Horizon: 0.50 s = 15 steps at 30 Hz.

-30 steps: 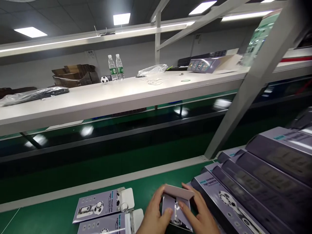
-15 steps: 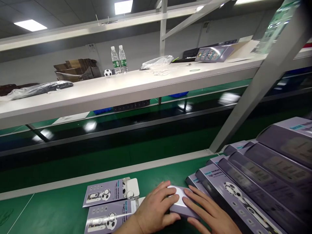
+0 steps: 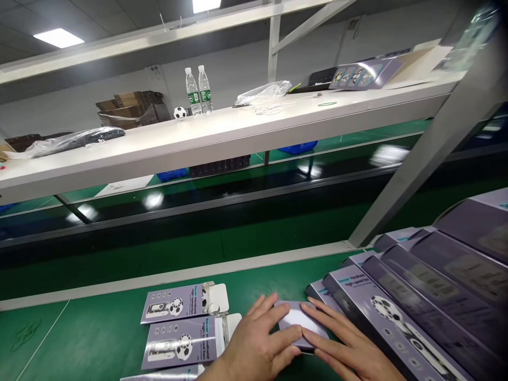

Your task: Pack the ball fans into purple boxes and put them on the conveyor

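Note:
Between my two hands is a purple cardboard box (image 3: 298,316), its end flap facing up toward me. My left hand (image 3: 257,341) presses curled fingers on the near left of that end. Across its right side lie the fingers of my right hand (image 3: 349,341), pressed down along the edge. Most of the box's body is hidden below my hands. Left of my left hand lie printed fan boxes (image 3: 178,343) with their right ends open and white flaps sticking out.
Stacked purple fan boxes (image 3: 400,317) fill the right side. A slanted metal post (image 3: 413,164) rises behind them. Above the green table (image 3: 47,333), a white shelf (image 3: 154,137) carries two water bottles (image 3: 205,90), a small soccer ball (image 3: 180,112) and plastic bags (image 3: 264,93).
My left fingers have slid right across the box end, and my right fingers have come closer to them. The camera view has shifted slightly, showing more of the open boxes at left.

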Motion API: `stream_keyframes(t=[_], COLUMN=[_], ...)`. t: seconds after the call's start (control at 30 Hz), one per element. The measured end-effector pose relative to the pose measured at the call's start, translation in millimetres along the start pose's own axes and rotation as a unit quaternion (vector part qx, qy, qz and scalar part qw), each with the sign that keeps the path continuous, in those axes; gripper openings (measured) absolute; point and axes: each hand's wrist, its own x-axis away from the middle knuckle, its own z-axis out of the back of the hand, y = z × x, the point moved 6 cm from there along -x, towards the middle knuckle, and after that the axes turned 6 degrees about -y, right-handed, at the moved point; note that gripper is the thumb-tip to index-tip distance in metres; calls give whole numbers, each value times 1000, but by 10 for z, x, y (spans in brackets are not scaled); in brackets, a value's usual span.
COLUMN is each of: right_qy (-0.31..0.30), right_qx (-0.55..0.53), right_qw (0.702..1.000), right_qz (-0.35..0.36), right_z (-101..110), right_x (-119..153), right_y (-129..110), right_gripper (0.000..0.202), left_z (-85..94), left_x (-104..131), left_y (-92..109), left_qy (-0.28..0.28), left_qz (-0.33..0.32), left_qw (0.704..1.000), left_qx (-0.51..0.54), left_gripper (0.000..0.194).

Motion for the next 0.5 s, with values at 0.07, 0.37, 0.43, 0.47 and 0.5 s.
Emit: stream_keyframes(t=[0.07, 0.37, 0.43, 0.47, 0.5], right_qy=[-21, 52, 44, 43, 46], right_qx=[40, 6, -11, -7, 6], right_qw=[998, 999, 999, 999, 997], right_qz=[34, 9, -10, -28, -57], right_z=[-24, -292, -339, -351, -358], right_x=[33, 238, 233, 216, 193], right_y=[-51, -38, -49, -66, -86], right_gripper=[43, 53, 53, 54, 55], left_z=[-45, -354, -370, -363, -342], left_x=[62, 116, 13, -45, -102], left_y=[1, 20, -29, -62, -105], left_qy=[-23, -115, -138, -143, -138], left_qz=[10, 70, 140, 181, 225], left_qw=[999, 990, 979, 969, 955], left_qx=[-36, -32, 49, 94, 137], left_gripper=[33, 72, 81, 81, 78])
